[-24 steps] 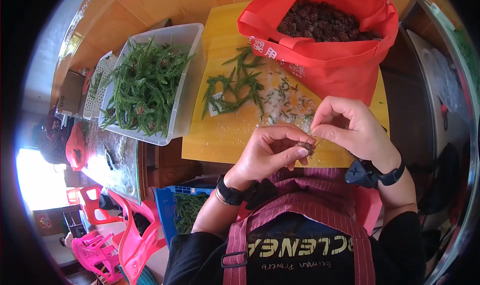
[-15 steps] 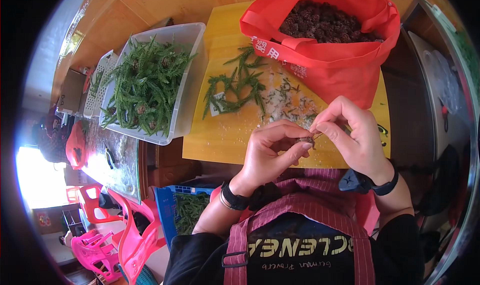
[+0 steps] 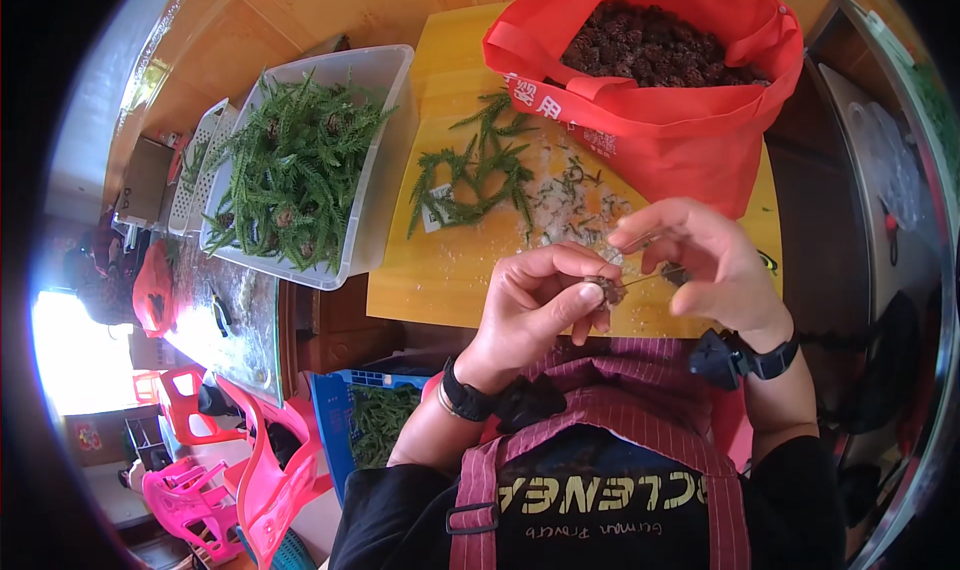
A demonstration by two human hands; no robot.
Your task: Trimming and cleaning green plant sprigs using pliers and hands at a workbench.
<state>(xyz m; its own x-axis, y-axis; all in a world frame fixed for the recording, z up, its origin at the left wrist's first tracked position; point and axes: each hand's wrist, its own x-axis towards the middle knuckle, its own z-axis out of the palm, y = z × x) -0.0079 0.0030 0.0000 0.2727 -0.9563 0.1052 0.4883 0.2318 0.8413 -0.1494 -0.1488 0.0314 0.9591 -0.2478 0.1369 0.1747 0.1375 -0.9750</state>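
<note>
My left hand [image 3: 545, 300] pinches a small brown pine cone [image 3: 606, 288] between thumb and fingers, just above the yellow board's near edge. Thin wire [image 3: 640, 279] sticks out from the cone toward my right hand [image 3: 715, 265]. The right fingers are spread apart close to the wire, and I see nothing gripped in them. Something dark shows behind the right fingers, too covered to name. Beyond the hands lie green artificial pine sprigs [image 3: 505, 175] with a small white tag [image 3: 438, 208], beside scattered white flakes and green bits [image 3: 570, 205].
A red cloth bag [image 3: 690, 155] full of pine cones [image 3: 660, 45] stands on the yellow board [image 3: 420, 290] at the far right. To the left is a clear plastic bin [image 3: 372, 190] heaped with green sprigs [image 3: 295, 170]. A blue crate [image 3: 335, 420] with greenery sits below, near pink chairs [image 3: 265, 470].
My right hand has let go near the cone and drawn back slightly right, its fingers spreading. The left hand keeps the pine cone, now more exposed, with its wire showing.
</note>
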